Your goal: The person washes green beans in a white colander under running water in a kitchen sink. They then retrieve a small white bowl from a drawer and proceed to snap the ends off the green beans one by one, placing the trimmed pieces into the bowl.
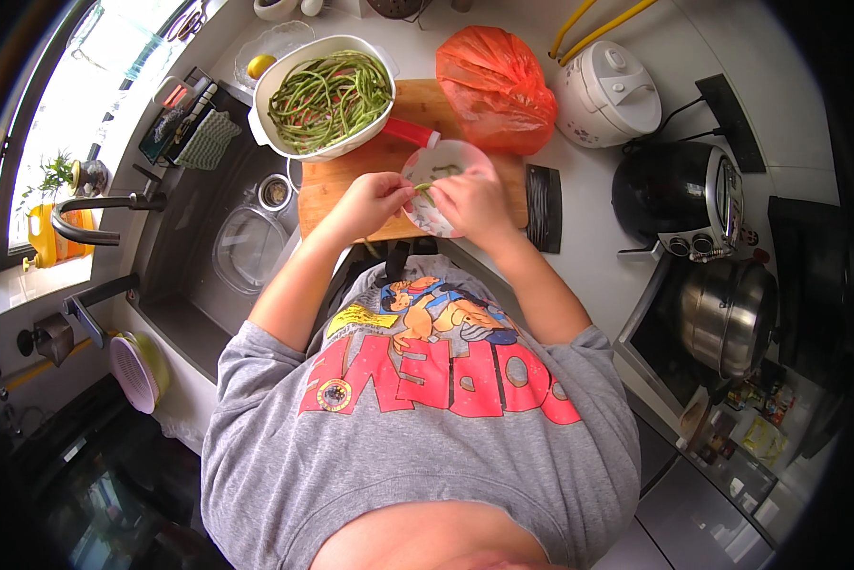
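A short piece of green bean (424, 187) is held between the fingertips of my left hand (370, 201) and my right hand (472, 204). Both hands are over a small patterned bowl (430, 222), in which a few bean pieces lie. My right hand hides part of the bowl and is slightly blurred. Under the bowl is a wooden cutting board (330, 203). A white rectangular dish (261, 121) rests over the board's far left part, heaped with long green beans (330, 100). A red handle (409, 131) with a white end sticks out between dish and bowl.
An orange-red plastic bag (496, 89) stands at the board's far right, beside a white rice cooker (605, 96). A dark sink (191, 285) with a black faucet (88, 214) is on the left. Rightward are a black air fryer (665, 192) and a steel pot (726, 317).
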A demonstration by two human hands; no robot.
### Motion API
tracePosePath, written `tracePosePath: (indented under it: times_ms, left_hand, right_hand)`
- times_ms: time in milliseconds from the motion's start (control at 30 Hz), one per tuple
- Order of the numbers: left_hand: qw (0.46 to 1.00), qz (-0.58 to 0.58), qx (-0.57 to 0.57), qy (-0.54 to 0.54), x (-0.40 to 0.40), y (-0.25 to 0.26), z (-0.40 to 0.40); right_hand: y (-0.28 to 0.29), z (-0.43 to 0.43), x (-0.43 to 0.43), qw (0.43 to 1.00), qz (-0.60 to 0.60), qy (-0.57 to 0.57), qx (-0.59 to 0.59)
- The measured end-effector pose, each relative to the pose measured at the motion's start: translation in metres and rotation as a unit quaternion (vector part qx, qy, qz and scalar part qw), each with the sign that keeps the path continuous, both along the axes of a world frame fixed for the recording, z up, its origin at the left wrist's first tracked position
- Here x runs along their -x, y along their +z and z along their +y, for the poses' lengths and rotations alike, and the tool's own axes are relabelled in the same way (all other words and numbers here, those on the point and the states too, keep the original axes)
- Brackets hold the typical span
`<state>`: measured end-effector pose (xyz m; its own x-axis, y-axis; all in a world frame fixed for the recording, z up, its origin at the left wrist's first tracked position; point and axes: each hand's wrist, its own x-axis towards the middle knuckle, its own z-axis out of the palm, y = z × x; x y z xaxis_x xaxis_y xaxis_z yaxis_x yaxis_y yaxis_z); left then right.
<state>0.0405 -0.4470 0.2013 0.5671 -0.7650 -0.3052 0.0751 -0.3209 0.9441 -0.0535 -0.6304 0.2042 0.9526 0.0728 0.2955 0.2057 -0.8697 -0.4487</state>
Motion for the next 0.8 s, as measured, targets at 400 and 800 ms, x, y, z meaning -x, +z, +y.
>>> tracePosePath:
  times_ms: [400,800]
  left_hand:
    - [1.0,0.011,-0.001,0.004,0.002,-0.02,-0.003]
    - [0.996,0.077,0.05,0.01,-0.001,-0.014,0.002]
  right_hand:
    - [-0.082,-0.027,0.007,0.974,0.138,-0.165,-0.065]
    - [-0.016,-0.011,0.001,0.987,0.074,-0.035,-0.136]
